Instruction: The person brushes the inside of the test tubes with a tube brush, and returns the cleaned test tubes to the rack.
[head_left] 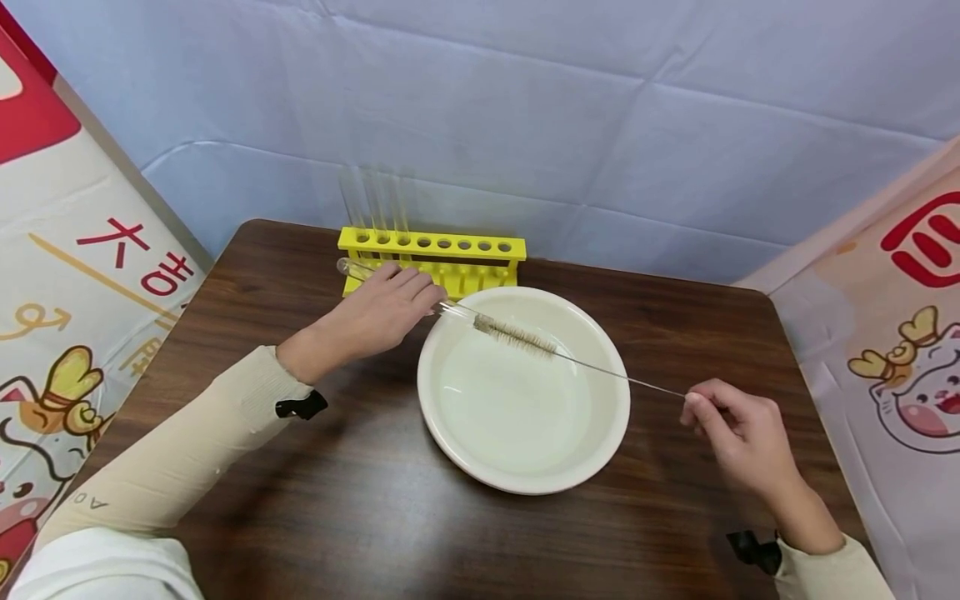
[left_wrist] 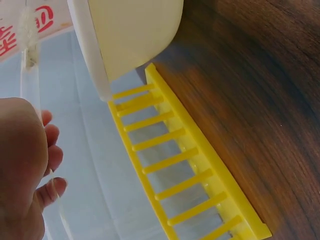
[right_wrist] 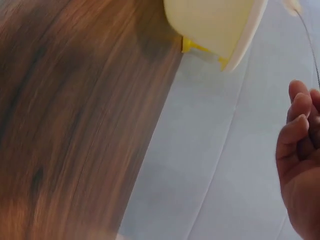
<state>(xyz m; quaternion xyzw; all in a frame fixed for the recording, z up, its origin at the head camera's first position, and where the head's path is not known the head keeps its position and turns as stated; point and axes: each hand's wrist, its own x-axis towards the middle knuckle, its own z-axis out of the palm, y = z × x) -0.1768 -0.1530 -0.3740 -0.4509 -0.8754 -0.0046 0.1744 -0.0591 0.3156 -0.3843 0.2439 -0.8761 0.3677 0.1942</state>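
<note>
My left hand (head_left: 386,308) grips a clear glass test tube (head_left: 351,268) held at a slant over the left rim of a white basin (head_left: 525,482). The tube's rounded end sticks out to the left of the hand, and its mouth points right. A test tube brush (head_left: 517,335) with tan bristles lines up with the tube, its bristle end right at the mouth. My right hand (head_left: 746,433) pinches the far end of the brush's thin wire handle (head_left: 645,383), to the right of the basin. The basin holds what looks like clear water.
Behind the basin stands a yellow test tube rack (head_left: 480,254), with three clear test tubes (head_left: 377,200) upright in its left holes. Everything rests on a dark wooden table (head_left: 360,500). A pale cloth backdrop (head_left: 465,108) hangs behind, with printed panels at both sides.
</note>
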